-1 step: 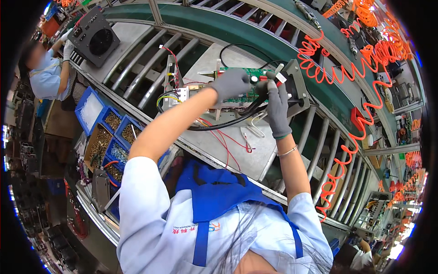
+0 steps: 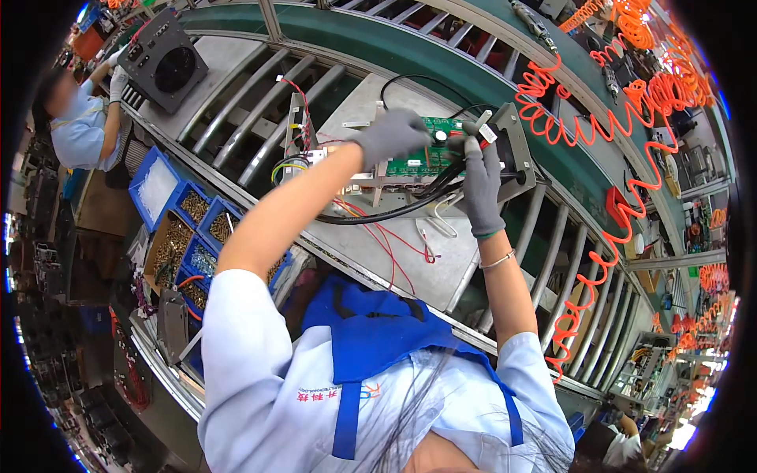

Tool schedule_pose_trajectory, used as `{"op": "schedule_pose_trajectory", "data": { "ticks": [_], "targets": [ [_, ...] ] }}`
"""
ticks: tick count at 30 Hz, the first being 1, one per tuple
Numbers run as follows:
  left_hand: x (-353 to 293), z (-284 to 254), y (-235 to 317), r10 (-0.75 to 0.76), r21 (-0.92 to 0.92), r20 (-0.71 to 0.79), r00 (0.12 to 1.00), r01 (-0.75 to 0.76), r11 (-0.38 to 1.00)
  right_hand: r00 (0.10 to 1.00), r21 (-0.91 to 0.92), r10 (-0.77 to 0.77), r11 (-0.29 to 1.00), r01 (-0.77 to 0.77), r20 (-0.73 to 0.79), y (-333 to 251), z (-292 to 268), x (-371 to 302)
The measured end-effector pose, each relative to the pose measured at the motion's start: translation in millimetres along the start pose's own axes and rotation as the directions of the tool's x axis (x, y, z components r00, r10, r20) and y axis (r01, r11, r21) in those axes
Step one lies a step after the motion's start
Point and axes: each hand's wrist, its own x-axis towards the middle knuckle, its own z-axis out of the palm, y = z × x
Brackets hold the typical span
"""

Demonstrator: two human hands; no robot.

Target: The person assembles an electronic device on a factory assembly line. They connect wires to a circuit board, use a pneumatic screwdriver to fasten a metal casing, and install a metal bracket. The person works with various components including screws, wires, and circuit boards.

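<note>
I see both my hands in grey knit gloves, the left hand (image 2: 392,135) and the right hand (image 2: 481,185), whose cuff has a green edge. Between them sits a green circuit board (image 2: 430,158) with a black cable (image 2: 394,213) and thin red wires (image 2: 390,244) trailing toward six o'clock over a pale grey metal plate (image 2: 410,260). My shirt is light blue, the apron (image 2: 378,331) a deeper blue. At nine o'clock, blue bins (image 2: 185,229) hold brass-coloured screws. At two o'clock, orange coiled hoses (image 2: 599,102) hang over a dark green conveyor frame (image 2: 441,55). At eleven o'clock stands a black fan unit (image 2: 162,59)
</note>
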Motion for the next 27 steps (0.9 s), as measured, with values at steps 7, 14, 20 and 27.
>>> {"op": "schedule_pose_trajectory", "data": {
  "ticks": [7,14,20,27],
  "targets": [
    [-74,-71,-17,0.027,-0.292,-0.125,0.992,-0.063,0.954,0.956,-0.647,-0.119,0.713,0.269,0.267,-13,23,25],
    [-73,-77,-56,0.101,-0.380,-0.117,0.988,-0.138,0.915,0.741,-0.511,0.275,0.853,0.107,0.613,-40,61,50],
    [-41,-69,-51,0.086,-0.160,-0.050,0.995,-0.092,0.983,0.616,-0.636,0.340,0.685,0.355,0.711,-35,77,64],
    [-34,-68,-40,0.014,-0.211,-0.010,1.000,-0.016,0.977,0.805,-0.529,0.095,0.797,0.292,0.586,-23,65,49]
  ]
}}
